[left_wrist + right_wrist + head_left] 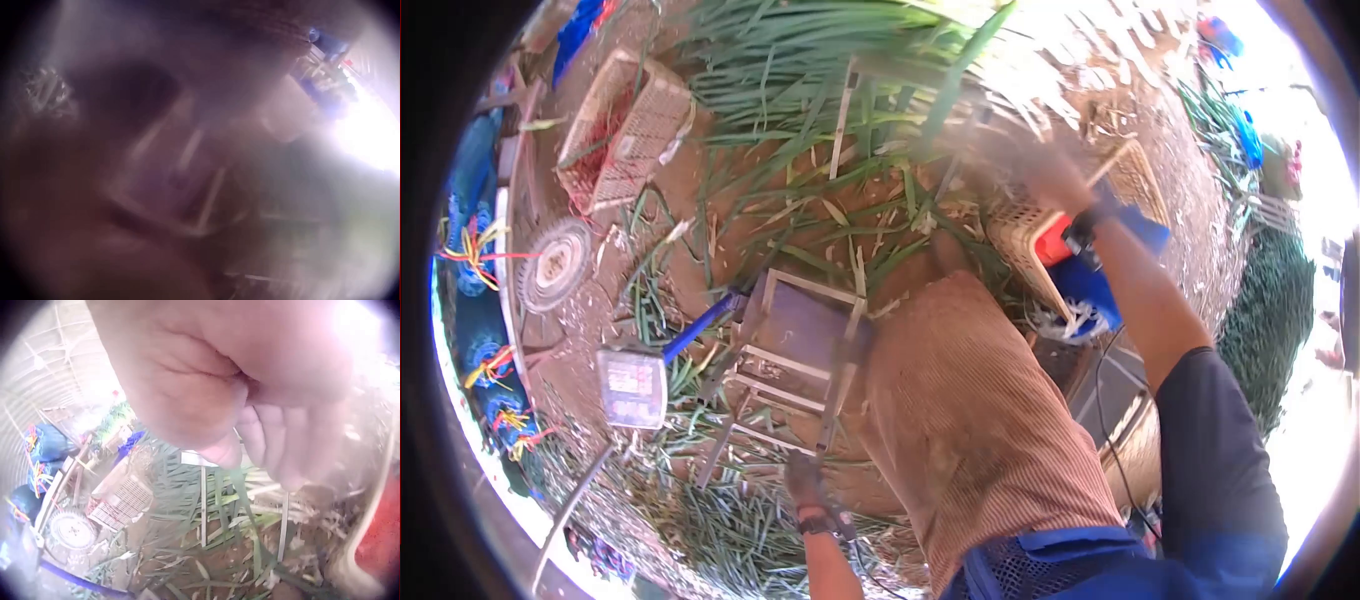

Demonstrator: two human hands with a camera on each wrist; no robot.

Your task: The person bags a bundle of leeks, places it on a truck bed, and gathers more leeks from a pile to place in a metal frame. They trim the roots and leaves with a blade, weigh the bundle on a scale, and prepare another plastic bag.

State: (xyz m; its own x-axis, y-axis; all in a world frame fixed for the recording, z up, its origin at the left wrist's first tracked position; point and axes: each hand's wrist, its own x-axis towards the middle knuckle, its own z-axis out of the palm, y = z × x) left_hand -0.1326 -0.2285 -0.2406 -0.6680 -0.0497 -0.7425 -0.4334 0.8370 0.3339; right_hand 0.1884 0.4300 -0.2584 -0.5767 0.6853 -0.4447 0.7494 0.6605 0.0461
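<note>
1. While the bare right hand (1028,160) was smeared by blur in the head view, the right wrist view caught it better: fingers partly bent, thumb tip close to them, neither flat nor balled up.
2. Single flat green leaf (245,499) ran down from right by the thumb tip; couldn't tell whether it was pinched or just behind.
3. Big heap of long green leafy stalks with whitish ends (770,75) lay ahead, at and beyond a low table with thin pale legs (841,125).
4. Key relation, my judgement: heap spread ahead and to the left of the right hand, long axis roughly crosswise, green tips left, whitish ends right. Right hand was clearly the nearer one, by the table's right end.
5. Bare left hand (805,485) was down by the legs of a pale-framed stool with a dull purple top (800,320), well apart from the heap. Left wrist view too blurred; couldn't tell how far open it was or whether it held anything.
6. Tan slatted plastic basket (1015,240) with a red item (1054,242) inside stood near the right hand.
</note>
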